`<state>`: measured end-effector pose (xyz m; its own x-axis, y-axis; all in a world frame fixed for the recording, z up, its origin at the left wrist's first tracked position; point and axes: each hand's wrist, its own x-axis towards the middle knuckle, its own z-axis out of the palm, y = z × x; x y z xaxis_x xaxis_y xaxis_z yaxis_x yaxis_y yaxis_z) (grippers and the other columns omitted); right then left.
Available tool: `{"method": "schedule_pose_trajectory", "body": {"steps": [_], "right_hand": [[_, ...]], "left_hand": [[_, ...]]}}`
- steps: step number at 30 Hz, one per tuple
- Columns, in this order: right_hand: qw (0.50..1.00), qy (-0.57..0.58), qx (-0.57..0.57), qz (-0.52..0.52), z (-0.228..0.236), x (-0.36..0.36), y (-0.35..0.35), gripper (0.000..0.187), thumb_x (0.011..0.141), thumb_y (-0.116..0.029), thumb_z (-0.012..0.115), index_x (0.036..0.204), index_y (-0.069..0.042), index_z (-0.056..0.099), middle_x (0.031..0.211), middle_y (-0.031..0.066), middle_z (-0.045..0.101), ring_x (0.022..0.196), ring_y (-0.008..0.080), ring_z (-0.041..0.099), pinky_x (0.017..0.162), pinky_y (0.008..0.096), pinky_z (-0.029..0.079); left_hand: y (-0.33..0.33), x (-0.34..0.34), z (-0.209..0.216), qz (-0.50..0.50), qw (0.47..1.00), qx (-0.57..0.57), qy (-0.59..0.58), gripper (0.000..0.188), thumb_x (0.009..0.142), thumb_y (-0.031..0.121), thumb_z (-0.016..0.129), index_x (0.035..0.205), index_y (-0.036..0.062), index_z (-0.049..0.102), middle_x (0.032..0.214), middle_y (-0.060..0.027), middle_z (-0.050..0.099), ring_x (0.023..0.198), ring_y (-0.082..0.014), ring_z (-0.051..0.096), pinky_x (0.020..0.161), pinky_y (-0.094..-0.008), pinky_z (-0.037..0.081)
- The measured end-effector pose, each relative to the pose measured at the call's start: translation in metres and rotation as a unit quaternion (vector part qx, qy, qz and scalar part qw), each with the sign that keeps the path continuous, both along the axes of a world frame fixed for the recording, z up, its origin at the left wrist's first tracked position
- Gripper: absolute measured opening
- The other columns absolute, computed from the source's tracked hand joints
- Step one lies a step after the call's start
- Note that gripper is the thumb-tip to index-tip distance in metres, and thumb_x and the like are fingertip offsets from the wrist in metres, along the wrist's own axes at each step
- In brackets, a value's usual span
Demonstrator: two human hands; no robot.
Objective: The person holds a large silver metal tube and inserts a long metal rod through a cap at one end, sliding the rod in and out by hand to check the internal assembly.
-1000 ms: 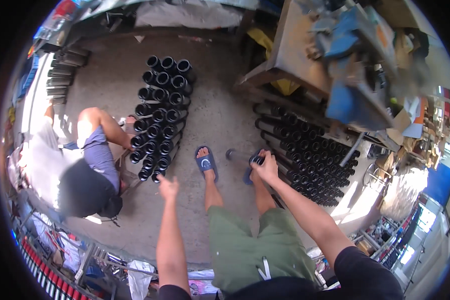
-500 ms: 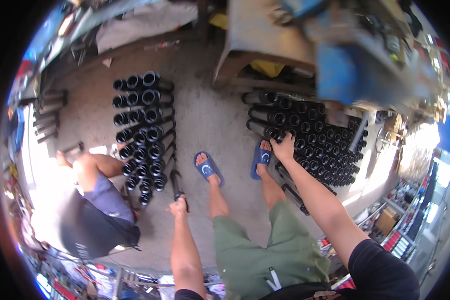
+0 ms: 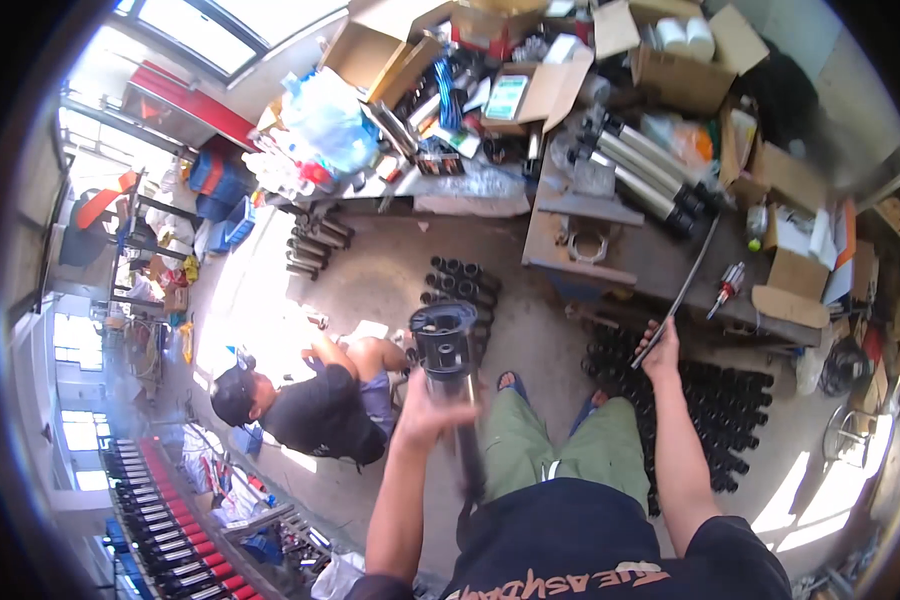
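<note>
Left hand [image 3: 430, 415]: grasping a black tube, fingers wrapping around just below the wide collar, thumb showing across the near side.
Black tube [image 3: 442, 348]: hanging in mid-air in front of the body, showing an open collar to the camera, running down past the wrist side, blurring at the lower end.
Right hand [image 3: 660, 347]: out toward the counter [image 3: 555, 235], fingers curling shut around a thin rod.
Thin rod [image 3: 688, 283]: slanting up and away from the grip, crossing the counter's front edge in this view; touching it or not, impossible to tell.
Counter: carrying pale metal tubes [image 3: 640, 165], cardboard boxes [image 3: 680, 80] and a small red-and-silver tool [image 3: 728, 290].
Floor batches: standing close together, a right batch [image 3: 725, 415] below the counter, a left batch [image 3: 463, 283] beyond the raised tube.
Co-worker [image 3: 320, 410]: sitting low on the left, wearing black.
Step in hand: apparently holding tube and rod ready, one per hand, well apart.
Next move: seemingly calling for a firm left grip, a steady tube, and careful guiding of the rod's far end clear of the counter clutter.
</note>
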<state>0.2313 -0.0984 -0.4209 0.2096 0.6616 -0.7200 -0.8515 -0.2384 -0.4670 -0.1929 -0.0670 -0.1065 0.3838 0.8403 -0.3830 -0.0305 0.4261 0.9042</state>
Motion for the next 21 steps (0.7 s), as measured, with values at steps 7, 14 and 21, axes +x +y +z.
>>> {"method": "schedule_pose_trajectory", "body": {"steps": [7,14,21], "right_hand": [[0.923,-0.334,-0.186,-0.036,0.103,-0.011,-0.030,0.048,0.094,-0.050,0.064,0.067,-0.015,0.045,0.051,-0.0035,0.038,0.038,0.0111,0.036,0.035,0.0281,0.028],[0.764,-0.609,-0.201,0.060,0.134,-0.016,-0.190,0.052,0.095,-0.040,0.065,0.068,0.004,0.054,0.052,0.0088,0.044,0.051,0.0137,0.040,0.052,0.0376,0.036],[0.772,-0.620,-0.139,0.037,0.185,-0.068,-0.228,0.040,0.094,-0.024,0.068,0.067,0.000,0.052,0.055,-0.0021,0.035,0.055,0.0058,0.034,0.049,0.0309,0.027]], "left_hand": [[0.127,0.139,0.061,0.084,0.926,0.346,-0.127,0.045,0.067,0.009,0.080,0.109,0.0035,0.063,0.102,-0.0079,0.068,0.095,-0.0171,0.064,0.084,-0.0320,0.050],[0.256,0.220,0.022,0.059,0.958,0.254,-0.119,0.028,0.067,0.003,0.079,0.093,0.0018,0.067,0.085,-0.0027,0.067,0.075,-0.0142,0.062,0.073,-0.0289,0.049],[0.284,0.236,0.044,-0.090,0.974,0.188,-0.087,0.035,0.064,0.007,0.082,0.093,0.0027,0.064,0.084,-0.0070,0.067,0.072,-0.0195,0.065,0.072,-0.0321,0.054]]}}
